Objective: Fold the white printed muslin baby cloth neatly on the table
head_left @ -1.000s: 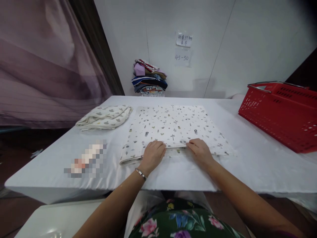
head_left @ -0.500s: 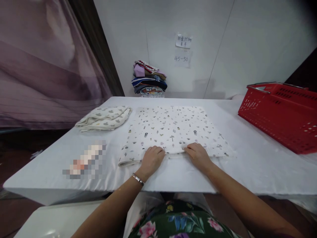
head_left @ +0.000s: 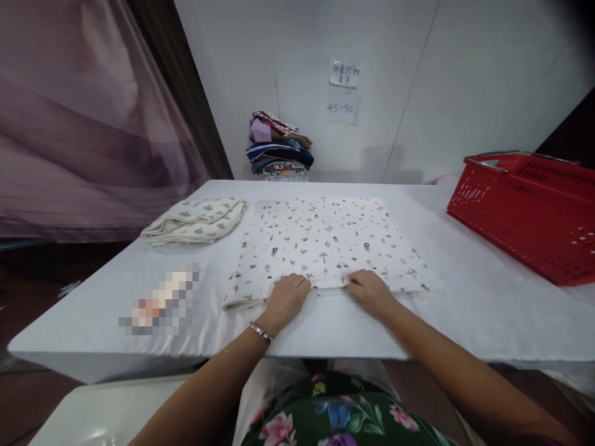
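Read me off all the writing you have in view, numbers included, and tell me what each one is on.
"45-50": handwritten on the lower paper on the wall.
Two lines of handwritten Chinese on the upper paper: likely starting "折叠"; the rest is too blurred to read surely.
Pixelated item on the table: nothing readable.
Patterned cloth: small pictures, no readable words.

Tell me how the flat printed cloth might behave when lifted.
The flat printed cloth would likely droop, since its near left edge bends in a soft fold. Its layers may shift, as no fastening shows. It probably won't roll, lying flat on the table.
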